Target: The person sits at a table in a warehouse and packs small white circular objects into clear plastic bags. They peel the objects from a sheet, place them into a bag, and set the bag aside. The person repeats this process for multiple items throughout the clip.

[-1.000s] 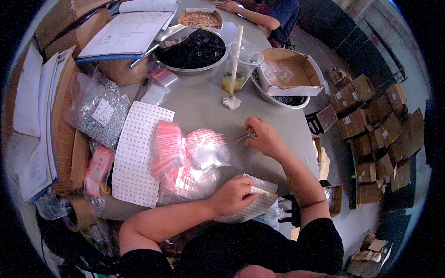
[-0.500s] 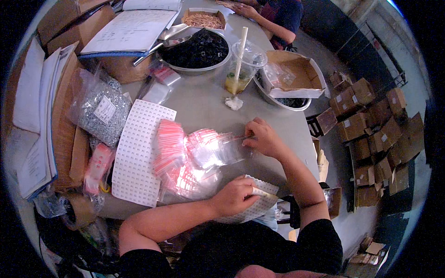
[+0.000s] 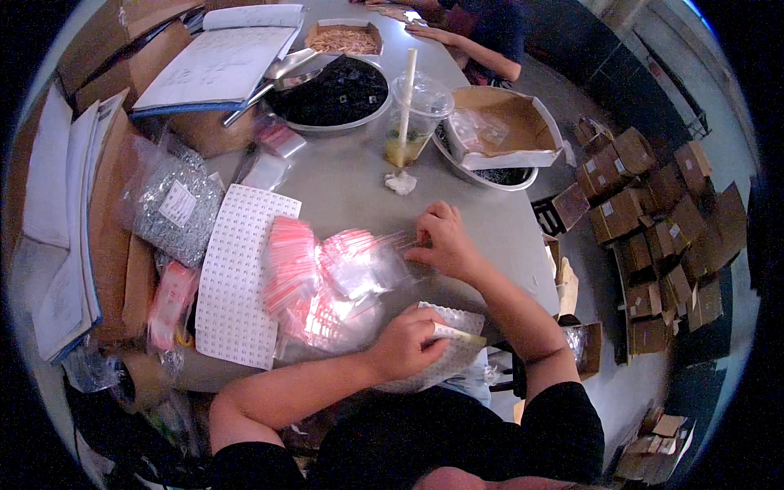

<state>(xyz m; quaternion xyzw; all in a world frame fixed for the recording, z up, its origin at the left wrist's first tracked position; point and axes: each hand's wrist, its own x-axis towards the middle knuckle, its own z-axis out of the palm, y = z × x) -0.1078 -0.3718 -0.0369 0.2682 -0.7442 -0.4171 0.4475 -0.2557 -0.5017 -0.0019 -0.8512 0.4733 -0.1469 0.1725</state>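
My left hand (image 3: 406, 343) is closed on a curled sheet of labels (image 3: 457, 336) at the table's near edge, its edge bent up by the fingers. Ahead of it, my right hand (image 3: 443, 242) hovers with thumb and index finger apart, and nothing shows between them. Just left of that hand lies a fanned pile of clear zip bags (image 3: 347, 265) with red-pink strips, overlapping and shiny. A second, flat white label sheet (image 3: 241, 282), printed in rows of small marks, lies left of the pile, partly under the bags.
Left stand a bag of metal screws (image 3: 181, 204) and a pink packet (image 3: 173, 298). Farther back are a basin of black parts (image 3: 331, 94), a plastic cup with straw (image 3: 406, 131), and an open carton (image 3: 510, 131) on another basin. Across the table a person's arm (image 3: 482, 53) rests.
My right hand has shifted slightly left, its thumb and finger now parted from the bag's edge. The sheet in my left hand is bent differently. The view has moved a little.
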